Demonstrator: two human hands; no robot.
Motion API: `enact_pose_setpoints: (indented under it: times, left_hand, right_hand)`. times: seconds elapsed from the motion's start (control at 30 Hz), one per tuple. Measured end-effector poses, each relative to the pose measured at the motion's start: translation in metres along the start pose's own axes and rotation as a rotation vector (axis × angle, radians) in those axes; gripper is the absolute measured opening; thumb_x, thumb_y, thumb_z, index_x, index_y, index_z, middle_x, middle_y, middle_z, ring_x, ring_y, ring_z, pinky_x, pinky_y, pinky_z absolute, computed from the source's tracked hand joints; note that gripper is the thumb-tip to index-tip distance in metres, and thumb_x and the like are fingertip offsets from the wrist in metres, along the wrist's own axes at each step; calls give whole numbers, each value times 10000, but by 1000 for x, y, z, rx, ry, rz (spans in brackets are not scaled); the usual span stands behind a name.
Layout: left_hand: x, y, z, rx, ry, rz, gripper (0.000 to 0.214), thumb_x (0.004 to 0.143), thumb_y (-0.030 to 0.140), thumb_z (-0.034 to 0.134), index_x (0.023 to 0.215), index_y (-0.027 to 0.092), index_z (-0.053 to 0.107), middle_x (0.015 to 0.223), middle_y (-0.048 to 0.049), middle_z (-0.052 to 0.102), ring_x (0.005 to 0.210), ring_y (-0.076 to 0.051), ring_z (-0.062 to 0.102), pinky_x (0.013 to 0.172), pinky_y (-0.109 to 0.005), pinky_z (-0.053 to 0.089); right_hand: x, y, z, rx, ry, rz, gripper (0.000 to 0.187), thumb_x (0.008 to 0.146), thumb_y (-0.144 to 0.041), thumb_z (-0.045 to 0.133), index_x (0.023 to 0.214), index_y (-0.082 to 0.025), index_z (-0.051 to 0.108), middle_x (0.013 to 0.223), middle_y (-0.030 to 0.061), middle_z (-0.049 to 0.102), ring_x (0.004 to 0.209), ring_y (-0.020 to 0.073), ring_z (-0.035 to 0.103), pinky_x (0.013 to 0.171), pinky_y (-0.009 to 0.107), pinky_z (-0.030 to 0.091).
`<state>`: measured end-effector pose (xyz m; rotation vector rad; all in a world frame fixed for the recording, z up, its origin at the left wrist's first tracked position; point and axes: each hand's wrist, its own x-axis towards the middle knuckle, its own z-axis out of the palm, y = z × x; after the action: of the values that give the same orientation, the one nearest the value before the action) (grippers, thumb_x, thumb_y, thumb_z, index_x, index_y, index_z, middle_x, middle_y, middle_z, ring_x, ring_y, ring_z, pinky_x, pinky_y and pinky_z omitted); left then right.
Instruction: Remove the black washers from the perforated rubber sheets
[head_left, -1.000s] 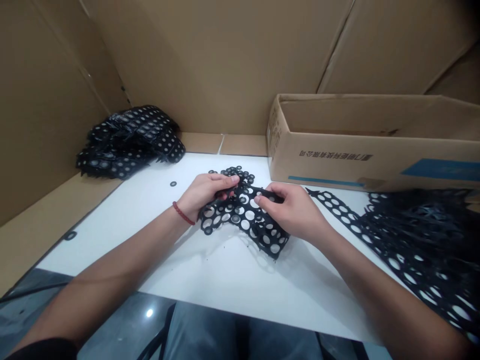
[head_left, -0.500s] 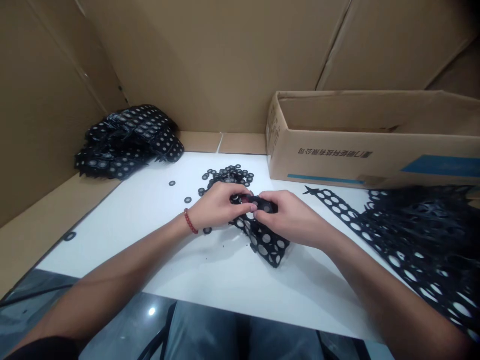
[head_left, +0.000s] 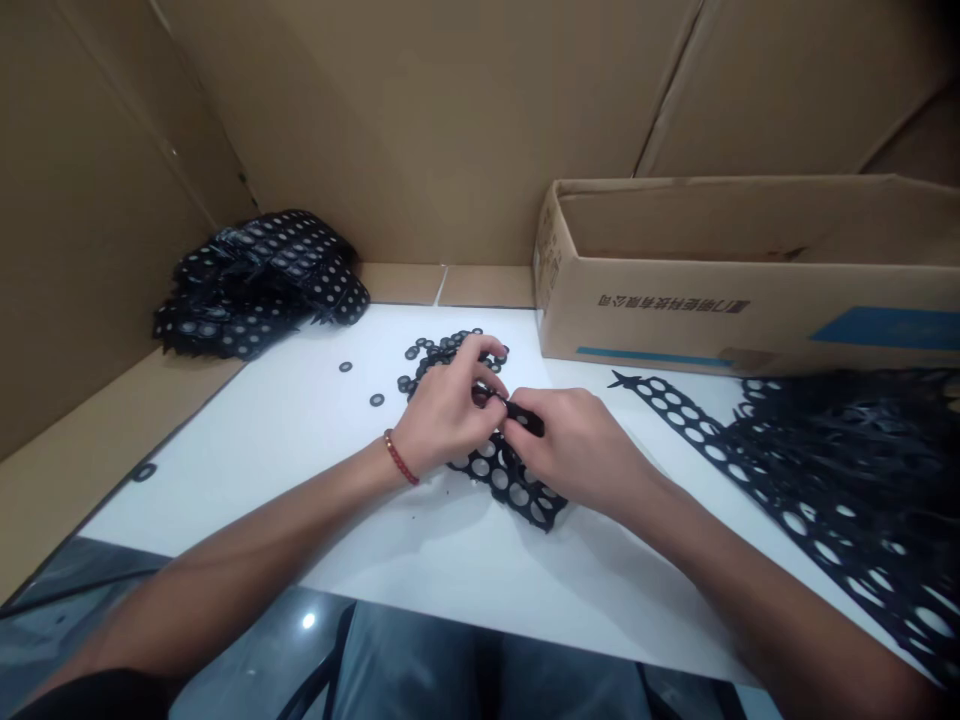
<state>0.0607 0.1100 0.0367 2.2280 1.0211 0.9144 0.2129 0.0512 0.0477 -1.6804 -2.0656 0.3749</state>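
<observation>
My left hand, with a red bracelet at the wrist, and my right hand meet over a black perforated rubber sheet lying on the white tabletop. Both hands are closed, pinching the sheet's upper edge between fingers and thumbs. Most of the sheet is hidden under my hands; its lower corner sticks out toward me. Just beyond my left fingers lies a small heap of loose black rings.
A pile of black perforated sheets sits at the back left. An open cardboard box stands at the back right. More black punched-out sheets spread along the right. Stray rings lie on the white surface. Cardboard walls surround the desk.
The sheet was spread between my hands; now it is bunched up and mostly covered. My hands have come together, and several loose rings have appeared left of the heap.
</observation>
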Motion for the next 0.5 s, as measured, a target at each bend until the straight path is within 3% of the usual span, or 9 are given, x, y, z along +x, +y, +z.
enact_pose_setpoints:
  times: [0.07,0.13,0.3,0.37,0.43,0.5]
  left_hand:
    - [3,-4,-6,-123,-104,-53,232,715,180,590,941,179,643,795,-11,703,663,-129,613,620,-242,467]
    - [5,-7,-11,-168,-124,-131,155,695,271,664,797,156,684,722,-22,687,621,-127,588,545,-227,441]
    - [5,-8,-13,-97,50,-235,285,610,399,755,630,152,614,496,33,538,458,-74,425,425,-202,312]
    - [7,-10,-13,-190,-35,-307,341,640,446,731,594,157,557,470,42,500,428,-65,397,411,-200,298]
    - [10,-15,-14,-311,-227,-392,370,693,494,676,604,157,552,515,21,542,432,-73,430,410,-207,320]
    - [13,-22,-15,-302,-310,-412,357,705,501,665,665,155,584,607,-10,607,491,-96,507,444,-221,374]
  right_hand:
    - [2,3,-2,24,-5,63,179,809,-274,472,647,-208,512,539,-18,524,484,118,403,487,247,250]
    - [3,8,-4,42,3,115,206,805,-312,483,626,-211,504,528,-19,516,475,121,405,470,249,244]
    - [6,15,-5,98,5,147,257,792,-346,496,578,-209,458,502,-30,479,472,117,399,455,255,238]
    - [7,16,-6,130,2,158,263,786,-361,507,577,-207,464,505,-35,473,487,115,405,458,250,253]
    - [7,17,-6,176,-26,175,269,775,-389,523,584,-202,494,509,-36,468,482,112,401,446,244,261]
    - [8,20,-7,235,-86,187,248,766,-395,532,621,-195,550,531,-28,495,469,109,408,427,240,267]
